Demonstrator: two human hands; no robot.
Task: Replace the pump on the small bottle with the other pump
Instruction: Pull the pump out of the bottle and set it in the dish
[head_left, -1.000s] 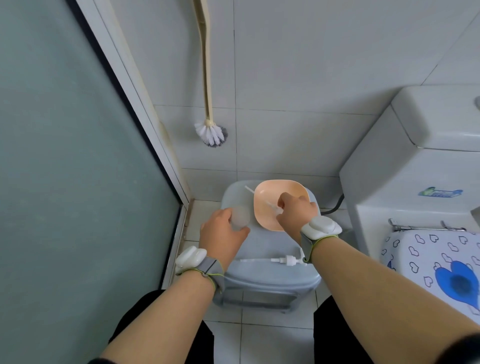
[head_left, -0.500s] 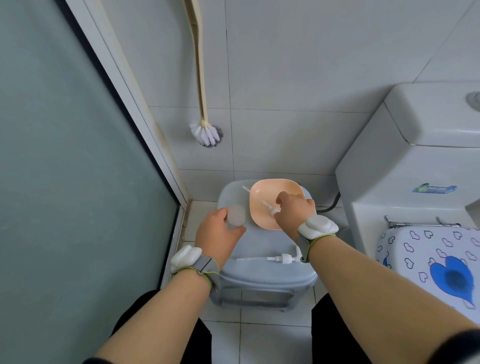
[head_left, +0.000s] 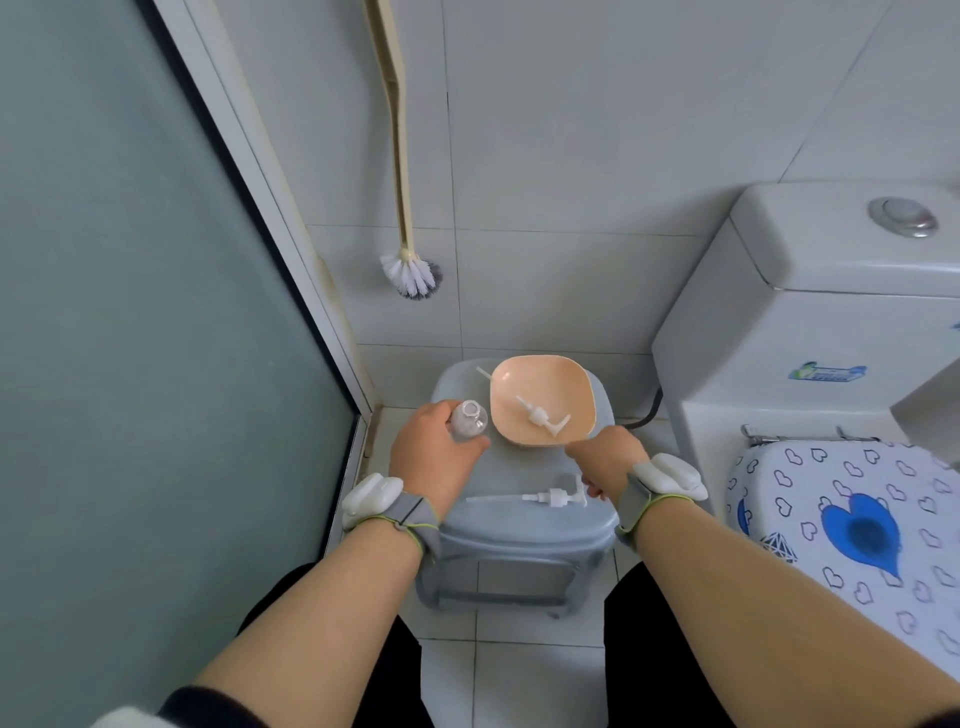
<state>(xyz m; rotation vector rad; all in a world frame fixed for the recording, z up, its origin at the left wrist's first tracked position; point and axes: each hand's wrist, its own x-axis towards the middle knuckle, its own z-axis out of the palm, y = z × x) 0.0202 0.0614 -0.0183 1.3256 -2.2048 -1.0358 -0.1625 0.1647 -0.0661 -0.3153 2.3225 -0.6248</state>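
My left hand (head_left: 434, 457) grips a small clear bottle (head_left: 468, 420) with an open neck, upright on the grey stool (head_left: 519, 525). A white pump (head_left: 543, 417) lies inside the peach bowl (head_left: 540, 382) at the back of the stool. A second white pump (head_left: 550, 496) with a long tube lies flat near the stool's front edge. My right hand (head_left: 605, 462) hovers just right of that pump's head, fingers curled downward close to it; whether they touch it I cannot tell.
A toilet cistern (head_left: 810, 322) and a lid with a heart-print cover (head_left: 852, 519) fill the right. A toilet brush (head_left: 410, 273) hangs on the tiled wall behind the stool. A frosted glass door (head_left: 130, 312) bounds the left. A white stick (head_left: 483, 372) lies left of the bowl.
My right hand left the pump in the bowl and moved back toward the front pump on the stool. The left hand kept hold of the bottle.
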